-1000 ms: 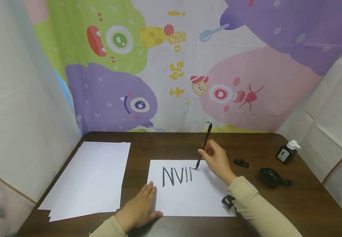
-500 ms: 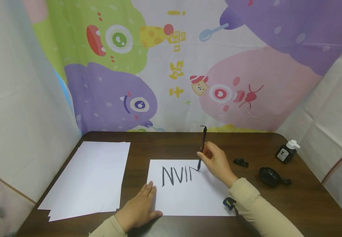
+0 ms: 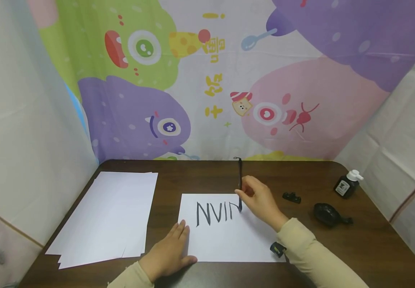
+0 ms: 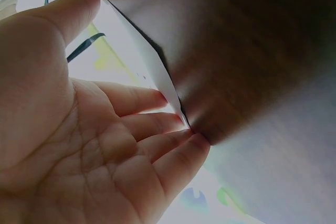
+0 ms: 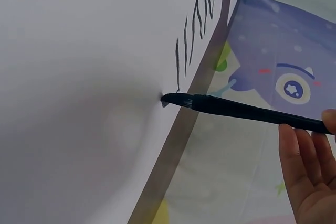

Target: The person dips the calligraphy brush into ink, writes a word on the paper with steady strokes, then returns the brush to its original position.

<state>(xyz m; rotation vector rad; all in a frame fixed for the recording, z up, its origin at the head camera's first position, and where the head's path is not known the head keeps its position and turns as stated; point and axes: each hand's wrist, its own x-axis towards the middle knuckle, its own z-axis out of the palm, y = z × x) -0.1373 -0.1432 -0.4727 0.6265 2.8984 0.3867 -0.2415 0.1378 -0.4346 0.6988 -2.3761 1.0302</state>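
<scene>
A dark calligraphy brush (image 3: 240,176) stands nearly upright in my right hand (image 3: 261,200), pinched between thumb and fingers. In the right wrist view the tip of the brush (image 5: 236,109) touches the white paper (image 3: 229,244), at the end of a row of black strokes. Those black letters (image 3: 214,213) read "NVI" plus a partly drawn character. My left hand (image 3: 169,250) lies flat with straight fingers over the left edge of that sheet. The left wrist view shows its fingertips (image 4: 178,121) at the paper's edge.
A stack of blank paper (image 3: 103,220) lies on the left of the brown table (image 3: 200,176). To the right are a black brush rest (image 3: 292,197), a black ink dish (image 3: 328,215) and an ink bottle (image 3: 347,185) with a white cap. A patterned cloth (image 3: 214,132) hangs behind.
My right hand has moved slightly down, and the brush has swung from leaning right to nearly upright. The stroke has lengthened down and rightward. My left hand has stayed in place.
</scene>
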